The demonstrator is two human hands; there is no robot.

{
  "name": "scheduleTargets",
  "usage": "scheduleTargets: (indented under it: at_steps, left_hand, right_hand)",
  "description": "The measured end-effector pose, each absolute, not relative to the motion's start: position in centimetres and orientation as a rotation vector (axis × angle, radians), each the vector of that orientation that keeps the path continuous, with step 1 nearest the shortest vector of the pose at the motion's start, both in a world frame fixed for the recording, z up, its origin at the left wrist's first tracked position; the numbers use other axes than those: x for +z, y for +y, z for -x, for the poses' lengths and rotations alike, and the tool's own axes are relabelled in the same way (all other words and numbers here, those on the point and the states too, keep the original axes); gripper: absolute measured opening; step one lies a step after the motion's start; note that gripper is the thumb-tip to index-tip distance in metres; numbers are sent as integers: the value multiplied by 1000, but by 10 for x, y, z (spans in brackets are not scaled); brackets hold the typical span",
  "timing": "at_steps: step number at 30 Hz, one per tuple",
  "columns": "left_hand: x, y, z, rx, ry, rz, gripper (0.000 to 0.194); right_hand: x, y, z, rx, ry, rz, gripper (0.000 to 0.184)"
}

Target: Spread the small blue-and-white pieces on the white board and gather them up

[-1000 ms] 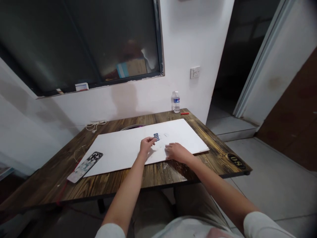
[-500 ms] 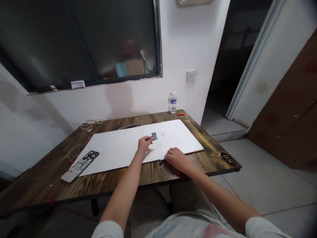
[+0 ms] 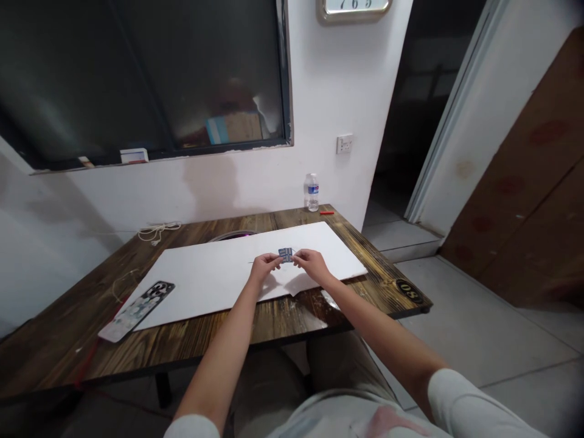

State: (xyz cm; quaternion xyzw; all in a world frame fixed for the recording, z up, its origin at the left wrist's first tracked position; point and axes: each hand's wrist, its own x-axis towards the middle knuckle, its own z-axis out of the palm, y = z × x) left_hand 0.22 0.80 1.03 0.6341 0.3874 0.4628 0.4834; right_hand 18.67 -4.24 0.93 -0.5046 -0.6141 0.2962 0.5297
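Between my two hands, over the white board (image 3: 205, 274), is a small dark blue card (image 3: 285, 254) with pale markings; its exact kind is too small to tell. My left hand (image 3: 265, 266) pinches its left side between thumb and fingers. At the right side my right hand (image 3: 312, 265) is closed in a pinch on its edge. A thin dark line shows beside the right fingertips, and I cannot tell whether it belongs to the card. Just below the hands, a pale pointed corner (image 3: 294, 285) sticks out at the board's front edge.
The board lies on a dark wooden table (image 3: 82, 304). A phone in a patterned case (image 3: 137, 310) overlaps its left end. Behind are a white cable (image 3: 159, 230), a water bottle (image 3: 312, 193) and a red stick-like object (image 3: 326, 213). A round 80 plate (image 3: 409, 291) marks the right corner.
My right hand has risen from the board's front edge and taken the card's right side. The card now looks wider and lies level between both hands. The view has shifted slightly.
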Motion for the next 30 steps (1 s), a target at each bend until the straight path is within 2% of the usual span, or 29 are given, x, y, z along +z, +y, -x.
scheduleTargets:
  at_steps: [13,19,23,30]
  left_hand:
    - [6,14,1,1240,1018,-1489,33]
    - [4,19,6,1378,1095,-1339,35]
    - [4,19,6,1383,1116,-1318,39]
    - [3,18,6,1388,1105,-1330,36]
  right_hand:
    - [10,-18,-182,508,-1794,1332,24]
    - [-7,-31,-179,238,-2432,1337,34]
    - [-19,-51,-187,176,-2501,1248,57]
    - [-17,-64,-215,281,-2457,1166,47]
